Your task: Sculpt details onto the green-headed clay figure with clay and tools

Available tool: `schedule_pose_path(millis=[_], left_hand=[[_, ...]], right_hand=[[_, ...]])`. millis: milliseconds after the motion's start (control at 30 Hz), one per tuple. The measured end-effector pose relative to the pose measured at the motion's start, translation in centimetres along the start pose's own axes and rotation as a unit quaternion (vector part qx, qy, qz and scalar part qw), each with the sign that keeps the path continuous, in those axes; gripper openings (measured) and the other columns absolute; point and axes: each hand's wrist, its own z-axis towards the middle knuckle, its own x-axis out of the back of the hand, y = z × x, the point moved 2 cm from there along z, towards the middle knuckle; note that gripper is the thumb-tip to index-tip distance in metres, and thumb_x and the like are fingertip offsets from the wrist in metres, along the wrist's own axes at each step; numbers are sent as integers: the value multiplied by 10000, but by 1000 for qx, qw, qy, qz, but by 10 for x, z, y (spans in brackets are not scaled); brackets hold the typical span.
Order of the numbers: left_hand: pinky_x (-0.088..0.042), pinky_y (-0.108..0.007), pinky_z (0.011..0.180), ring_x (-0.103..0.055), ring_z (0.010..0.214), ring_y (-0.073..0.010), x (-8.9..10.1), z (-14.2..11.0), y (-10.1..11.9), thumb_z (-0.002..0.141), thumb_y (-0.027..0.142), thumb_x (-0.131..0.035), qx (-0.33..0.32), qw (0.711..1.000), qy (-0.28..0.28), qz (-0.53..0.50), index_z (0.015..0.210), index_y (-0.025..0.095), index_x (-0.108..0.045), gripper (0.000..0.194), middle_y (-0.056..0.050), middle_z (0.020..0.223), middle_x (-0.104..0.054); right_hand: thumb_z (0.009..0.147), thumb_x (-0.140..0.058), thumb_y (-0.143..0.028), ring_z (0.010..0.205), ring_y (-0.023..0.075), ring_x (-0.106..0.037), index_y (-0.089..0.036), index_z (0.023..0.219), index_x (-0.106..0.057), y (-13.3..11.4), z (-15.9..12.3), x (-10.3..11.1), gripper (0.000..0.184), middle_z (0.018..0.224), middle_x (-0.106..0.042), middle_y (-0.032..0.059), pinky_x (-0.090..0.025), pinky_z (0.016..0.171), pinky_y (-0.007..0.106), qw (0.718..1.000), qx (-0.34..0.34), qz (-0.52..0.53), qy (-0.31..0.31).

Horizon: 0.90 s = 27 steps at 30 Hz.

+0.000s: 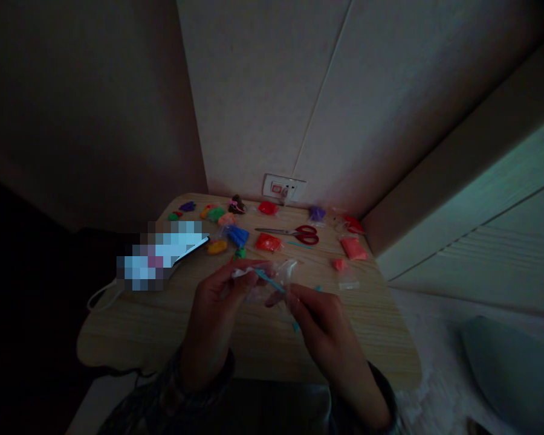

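Above the table, my left hand (220, 299) pinches a crumpled clear plastic bag (290, 270) between thumb and fingers. A thin light-blue stick (269, 280) slants across the bag, and its lower end meets the fingertips of my right hand (320, 314), which are closed on it. Whether the stick lies inside the bag or in front of it, I cannot tell. Small teal pieces (295, 327) show on the table beside and below my right hand. Just beyond my left hand is a small green piece (239, 254).
Red-handled scissors (294, 232) lie across the wooden table (254, 356). Around them are a red packet (268, 242), a blue lump (238, 235), a pink packet (354, 248) and a purple packet (317, 214). A lit phone (163, 254) stands left. Behind is a wall socket (283, 188).
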Motion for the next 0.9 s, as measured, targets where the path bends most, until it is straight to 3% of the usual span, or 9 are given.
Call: schedule_pose_path(millis=[300, 467, 633, 767, 900], left_hand=[[-482, -266, 717, -654, 810, -187, -1, 0, -1, 731, 361, -757, 9, 999, -22, -24, 785, 217, -779, 155, -16, 786, -741], [-481, -270, 747, -639, 797, -176, -3, -2, -3, 746, 337, -743, 8, 1000, -5, -18, 814, 192, -776, 163, -23, 778, -734], [-502, -262, 755, -643, 770, -163, -4, -2, 0, 696, 302, -772, 13, 997, 46, -61, 787, 221, -778, 122, 2, 738, -718], [-508, -262, 678, -627, 687, -158, -5, 0, 4, 645, 305, -801, 22, 995, 63, -76, 737, 212, -771, 134, 6, 656, -688], [-484, -249, 626, -600, 641, -145, -7, -2, 4, 670, 327, -783, 25, 996, 34, -74, 727, 185, -764, 153, 4, 629, -669]], right_hand=[[930, -431, -255, 632, 133, -632, -202, 708, -697, -1, 2, 0, 350, 651, -691, -8, -437, 639, 208, 999, -6, 28, -33], [924, -411, -239, 601, 145, -619, -192, 664, -650, -1, 0, -10, 356, 611, -657, 8, -402, 585, 223, 997, -18, -22, 66], [915, -424, -234, 522, 135, -560, -195, 643, -606, -2, -3, -17, 329, 575, -616, 1, -358, 525, 234, 988, -20, -61, 137], [932, -405, -237, 514, 128, -565, -197, 649, -601, -2, -3, -19, 347, 575, -626, -6, -368, 516, 225, 991, -6, -24, 128], [943, -395, -250, 554, 143, -608, -188, 692, -635, -4, -3, -21, 353, 622, -667, 16, -397, 546, 233, 996, 19, -2, 84]])
